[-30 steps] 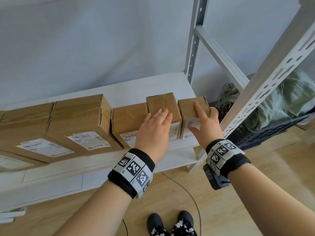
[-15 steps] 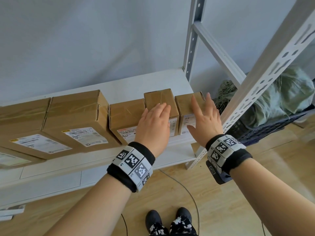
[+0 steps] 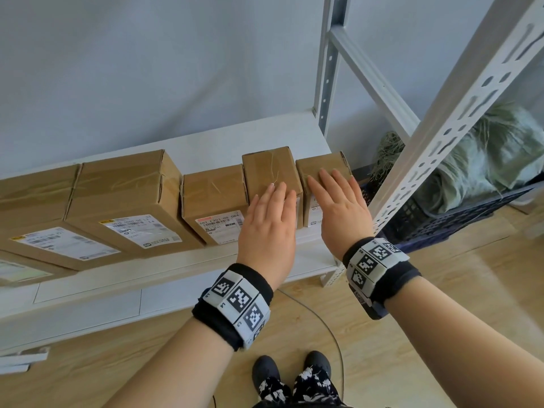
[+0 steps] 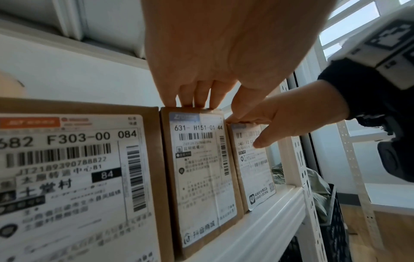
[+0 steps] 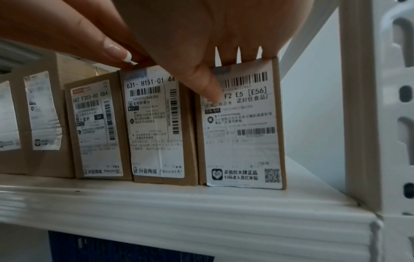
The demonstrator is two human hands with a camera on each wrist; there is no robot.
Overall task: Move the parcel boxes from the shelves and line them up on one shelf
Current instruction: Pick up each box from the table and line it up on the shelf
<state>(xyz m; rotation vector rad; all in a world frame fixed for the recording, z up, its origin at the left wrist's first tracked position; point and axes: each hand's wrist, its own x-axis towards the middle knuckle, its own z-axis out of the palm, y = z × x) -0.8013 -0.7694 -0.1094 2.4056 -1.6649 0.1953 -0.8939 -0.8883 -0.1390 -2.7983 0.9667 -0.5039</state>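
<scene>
Several brown parcel boxes stand in a row along the front of the white shelf [image 3: 206,142], labels facing me. My left hand [image 3: 273,195] lies flat, fingers straight, on top of the second box from the right [image 3: 266,167], labelled 631 [image 4: 197,159]. My right hand [image 3: 325,179] rests flat on the rightmost box [image 3: 323,163], its thumb [image 5: 210,88] hanging in front of that box's label [image 5: 241,134]. A medium box [image 3: 213,195] and two larger boxes [image 3: 126,187] stand to the left, touching one another.
A perforated white upright [image 3: 441,122] rises just right of the last box, with a diagonal brace and a rear post [image 3: 329,69] behind. A dark crate holding a green sack [image 3: 459,184] sits beyond. A cable [image 3: 326,322] lies on the wood floor by my shoes [image 3: 291,378].
My right hand has eased its grip on the rightmost box; its fingers now lie straight on the top. The left hand has stayed flat on the neighbouring box.
</scene>
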